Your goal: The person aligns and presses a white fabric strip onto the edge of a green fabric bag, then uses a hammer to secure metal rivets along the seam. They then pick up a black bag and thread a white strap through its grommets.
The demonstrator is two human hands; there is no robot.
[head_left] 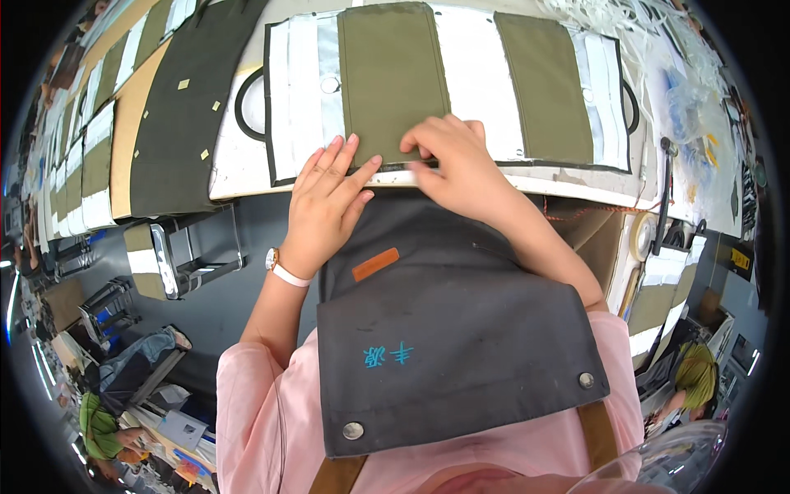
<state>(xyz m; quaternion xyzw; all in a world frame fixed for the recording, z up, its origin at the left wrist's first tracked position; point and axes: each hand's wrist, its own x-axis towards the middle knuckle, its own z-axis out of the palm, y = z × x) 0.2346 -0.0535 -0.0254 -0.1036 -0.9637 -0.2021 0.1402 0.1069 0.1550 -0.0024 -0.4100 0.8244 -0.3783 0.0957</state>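
A panel of olive-green and white strips (395, 74) with dark edging lies flat on the white table. Black loop handles (249, 105) stick out at its two sides. My left hand (325, 198) rests with fingers stretched and spread on the panel's near edge, over an olive strip. Just to its right, my right hand (461, 169) has its fingers curled, the forefinger and thumb close together at the same dark edge. The thumb is a little blurred, and whatever sits between those fingertips is hidden or too small to name.
On the left lies a dark fabric piece (177, 107) with small pale tabs, beyond it several similar striped panels (95, 156). White strips and clear plastic (683, 107) pile up at the right. A metal-framed stool (193, 251) stands below left. Other people sit at the lower sides.
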